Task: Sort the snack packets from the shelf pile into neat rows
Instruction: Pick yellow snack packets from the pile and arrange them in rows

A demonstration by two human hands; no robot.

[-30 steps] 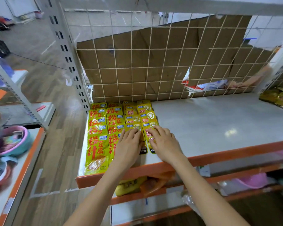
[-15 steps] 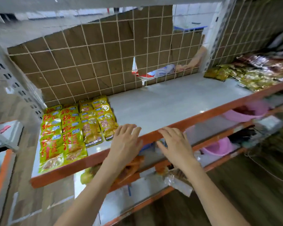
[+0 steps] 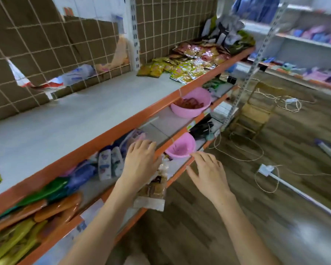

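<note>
Hands both empty, fingers relaxed: left hand [image 3: 139,161], right hand [image 3: 208,175]. I see loose pile of shiny yellow-gold foil snack packets [image 3: 185,64] far up-right on shelf; right nearer.

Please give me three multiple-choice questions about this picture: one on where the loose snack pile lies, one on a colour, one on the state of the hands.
1. Where is the loose snack pile?
A. far end of the top shelf
B. floor
C. pink bowl

2. What colour are the two bowls?
A. blue
B. pink
C. green

3. What are the left hand and right hand doing?
A. gripping packets
B. holding a bowl
C. open, holding nothing

Answers: 1 A, packets lie heaped there; 2 B, both bowls pink; 3 C, fingers spread, nothing held.
</note>
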